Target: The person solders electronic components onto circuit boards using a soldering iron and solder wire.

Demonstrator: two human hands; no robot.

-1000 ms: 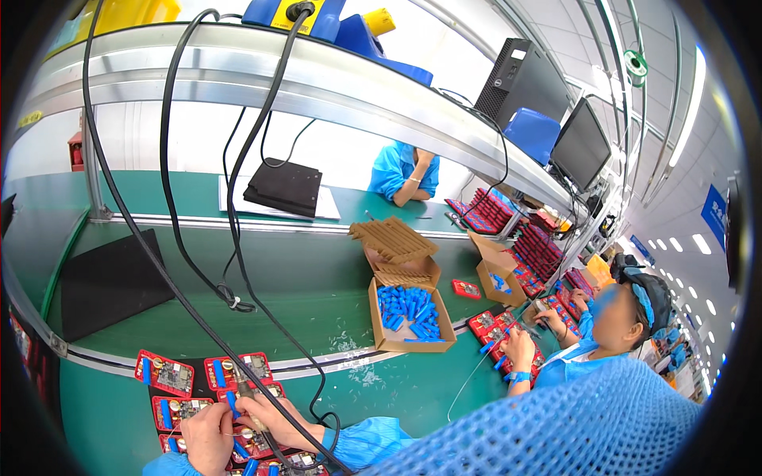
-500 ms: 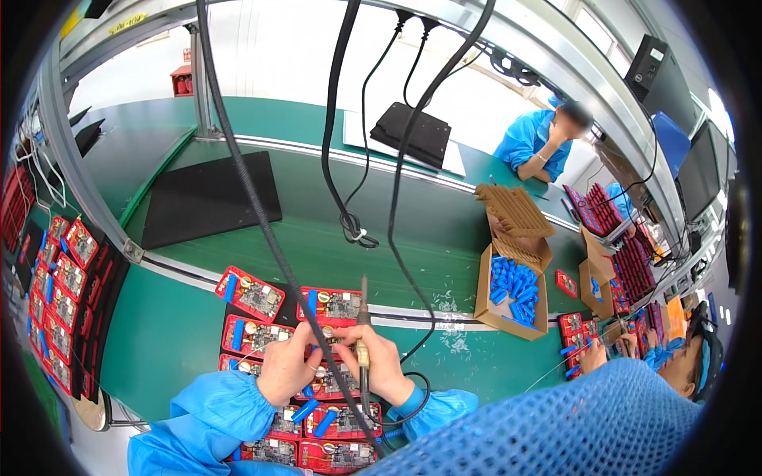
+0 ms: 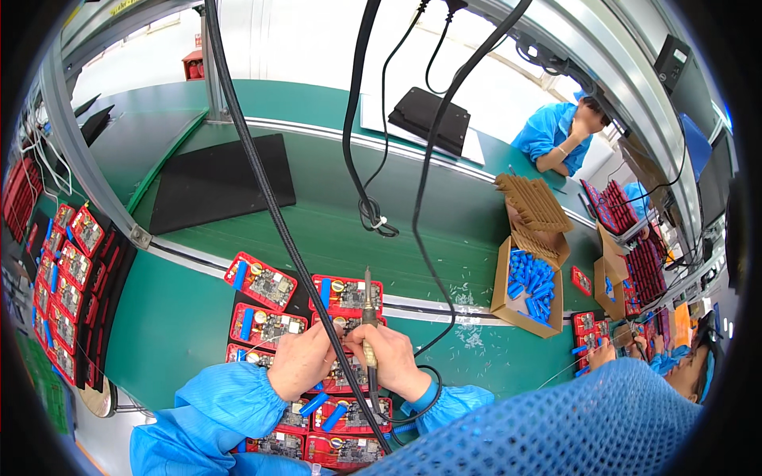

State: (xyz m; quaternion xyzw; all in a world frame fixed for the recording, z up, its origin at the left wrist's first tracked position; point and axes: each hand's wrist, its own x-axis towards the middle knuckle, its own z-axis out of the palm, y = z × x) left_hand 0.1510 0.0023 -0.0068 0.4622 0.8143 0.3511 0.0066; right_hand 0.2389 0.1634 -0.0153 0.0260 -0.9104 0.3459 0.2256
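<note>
My right hand (image 3: 393, 363) has a soldering iron (image 3: 369, 316) tucked in it, the tip pointing away from me and above the boards. Its thumb and forefinger come together close to my left hand (image 3: 305, 361). The left fingers are pinched over a circuit board in a red case; whatever is between them is hidden. A thin pale wire (image 3: 258, 346) runs beside the left hand. Around both hands lie more boards in red cases (image 3: 347, 295), set in two columns. Many carry a blue cylindrical battery (image 3: 245, 322); loose-looking ones (image 3: 314, 404) lie nearer me.
Black cables (image 3: 266, 182) hang across the workspace. To the right stands a cardboard box (image 3: 530, 321) of blue batteries, beside white scraps (image 3: 468, 317). Stacked red-cased boards (image 3: 71, 293) are at left. Co-workers in blue sit across (image 3: 548, 139) and at right.
The whole view has shifted, so the bench appears further right and slightly higher. Both hands stay together over the boards, the iron still in the right one.
</note>
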